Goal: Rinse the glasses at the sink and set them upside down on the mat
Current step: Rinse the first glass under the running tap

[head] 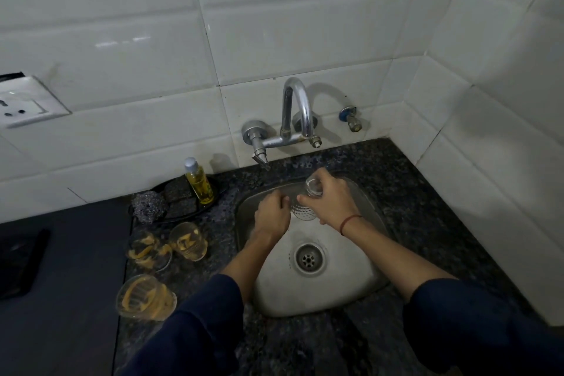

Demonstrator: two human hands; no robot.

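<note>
Your right hand (328, 200) wraps a clear glass (306, 203) and holds it tilted over the back of the steel sink (360, 278), base up toward the tap (297, 113), so that any water can run out into the basin rather than onto the bench (403, 180). Your left hand (271, 215) hangs curled just beside the glass, fingertips at its side; whether it actually grips the glass cannot be told. Judged from this pose, it steadies or rubs the wall while the right hand carries the weight. No stream from the spout can be made out.

Well to the left of your left hand, three more glasses (187, 241) stand on the bench, each showing yellow-brown residue, so they likely wait their turn within easy reach. Beyond them, a tray holds a steel scourer (149, 206), dark scrub pads (180, 195) and a bottle of yellow liquid (198, 181). The dark surface (61, 284) farther left may be the mat; no glass stands inverted there.
</note>
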